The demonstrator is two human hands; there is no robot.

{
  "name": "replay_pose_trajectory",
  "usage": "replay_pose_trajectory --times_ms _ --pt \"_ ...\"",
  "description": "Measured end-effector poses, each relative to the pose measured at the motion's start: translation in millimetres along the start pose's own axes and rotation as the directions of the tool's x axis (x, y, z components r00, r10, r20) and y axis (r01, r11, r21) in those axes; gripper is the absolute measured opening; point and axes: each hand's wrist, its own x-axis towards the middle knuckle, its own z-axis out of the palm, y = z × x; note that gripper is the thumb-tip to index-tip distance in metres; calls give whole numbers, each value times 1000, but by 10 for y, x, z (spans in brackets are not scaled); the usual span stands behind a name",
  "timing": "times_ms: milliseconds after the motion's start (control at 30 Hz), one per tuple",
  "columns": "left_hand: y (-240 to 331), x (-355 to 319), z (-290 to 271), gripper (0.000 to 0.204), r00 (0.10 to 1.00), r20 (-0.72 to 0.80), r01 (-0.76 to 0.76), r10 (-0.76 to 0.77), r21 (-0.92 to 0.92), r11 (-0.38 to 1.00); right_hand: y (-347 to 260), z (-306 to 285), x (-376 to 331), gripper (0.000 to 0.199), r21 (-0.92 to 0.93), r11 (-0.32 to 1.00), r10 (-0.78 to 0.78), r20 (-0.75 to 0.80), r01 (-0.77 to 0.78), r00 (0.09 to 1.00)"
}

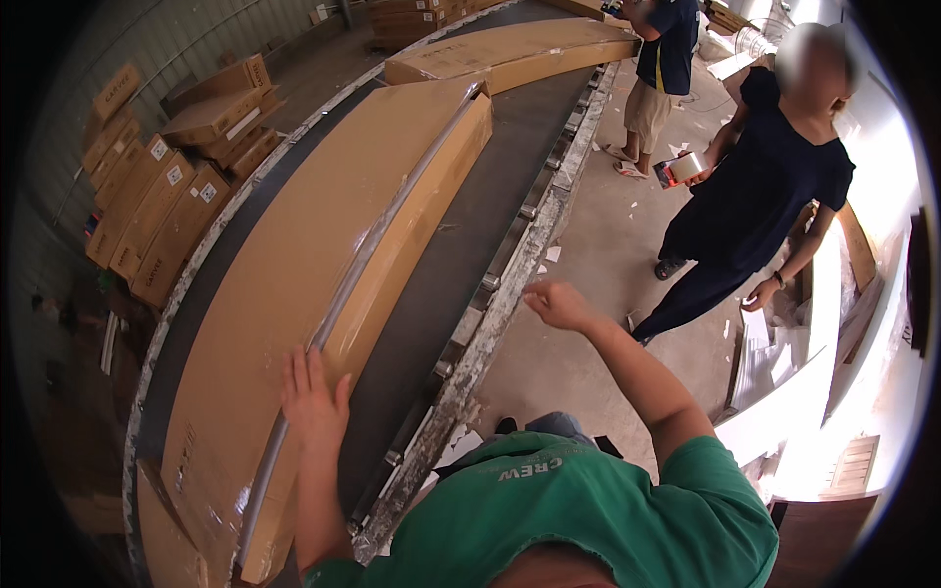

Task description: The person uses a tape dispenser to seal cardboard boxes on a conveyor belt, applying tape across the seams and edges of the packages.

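Observation:
My left hand (314, 397) lies with its fingers spread on the top edge of a long cardboard box (284, 235). A shiny strip of grey packing tape (358, 267) runs lengthwise along that edge and passes beside my fingers. The box lies on a dark conveyor belt (436, 279). My right hand (559, 306) hangs in the air just right of the conveyor's side rail (500, 318). Its fingers are curled in, and I see nothing in them.
Another long box (515, 54) lies farther along the conveyor. A box end (162, 529) shows at the lower left. Stacked cartons (162, 211) stand beyond the belt. At the right a person (760, 186) in dark clothes holds a tape dispenser (681, 169); another person (667, 59) stands farther off.

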Motion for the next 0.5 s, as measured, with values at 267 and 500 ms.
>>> replay_pose_trajectory --times_ms 267,500 --pt "922 2152 639 82 975 167 170 -145 -143 975 810 -515 2962 54 -408 858 -442 -274 313 854" --pt "1460 3617 1430 103 964 257 110 -68 -151 982 1016 -386 4178 63 -277 867 -453 -91 415 887"
